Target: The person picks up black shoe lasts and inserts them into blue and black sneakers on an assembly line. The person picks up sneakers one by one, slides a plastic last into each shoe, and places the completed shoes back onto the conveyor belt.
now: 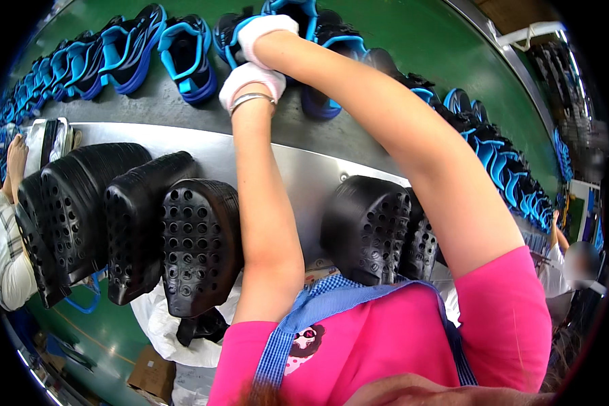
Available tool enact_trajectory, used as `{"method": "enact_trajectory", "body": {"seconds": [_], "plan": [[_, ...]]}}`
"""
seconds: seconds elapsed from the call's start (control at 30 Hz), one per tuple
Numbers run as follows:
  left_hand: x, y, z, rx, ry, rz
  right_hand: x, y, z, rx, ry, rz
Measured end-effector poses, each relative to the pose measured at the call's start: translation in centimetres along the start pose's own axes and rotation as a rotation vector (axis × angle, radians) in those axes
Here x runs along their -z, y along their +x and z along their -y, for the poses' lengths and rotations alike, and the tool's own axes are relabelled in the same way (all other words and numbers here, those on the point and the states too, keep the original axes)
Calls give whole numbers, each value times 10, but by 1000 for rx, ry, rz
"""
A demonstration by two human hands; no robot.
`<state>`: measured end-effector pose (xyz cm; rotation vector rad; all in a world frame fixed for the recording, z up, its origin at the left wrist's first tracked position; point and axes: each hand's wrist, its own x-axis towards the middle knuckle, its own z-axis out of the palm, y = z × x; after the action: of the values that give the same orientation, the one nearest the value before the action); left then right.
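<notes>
Catalogued black-and-blue sneaker point(224, 39) at upper centre of frame, judged light, soft-collared, firm-soled, best held by heel; noted gloved left hand point(254, 82) and right hand point(267, 35) alongside, with grips too hidden to tell.

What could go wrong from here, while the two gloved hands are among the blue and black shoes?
1. The left hand and right hand are close together, near a neighbouring blue-and-black shoe, so that shoe might get bumped out of line.
2. The bracelet sits uncovered just below the left glove's cuff, so it could perhaps catch on something.
3. The left forearm runs close beside a black perforated piece; a sideways elbow move may push it.
</notes>
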<state>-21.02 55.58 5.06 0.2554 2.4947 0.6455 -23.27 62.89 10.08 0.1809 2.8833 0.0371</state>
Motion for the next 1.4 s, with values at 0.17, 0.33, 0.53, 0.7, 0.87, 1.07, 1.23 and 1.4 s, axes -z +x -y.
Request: {"method": "enact_trajectory", "body": {"seconds": [0.17,0.33,0.53,0.7,0.87,1.07,1.23,1.4], "plan": [[3,5,1,37,-6,54,9,-1,8,100,14,57],[-10,16,33,-122,116,-129,13,-6,35,119,-28,-36],[15,9,5,20,236,-27,2,5,6,32,178,7],[24,-28,-21,7,348,-691,42,-96,-49,92,17,-21],[3,2,-40,-399,89,-345,-10,-142,-95,90,151,293],[-7,-11,-47,-458,376,-117,-15,-186,-162,-83,102,225],[-68,-88,-84,-867,231,-2,-15,-242,-205,-175,27,200],[-75,-136,-111,-833,167,65,-28,-265,-212,-210,48,228]]}}
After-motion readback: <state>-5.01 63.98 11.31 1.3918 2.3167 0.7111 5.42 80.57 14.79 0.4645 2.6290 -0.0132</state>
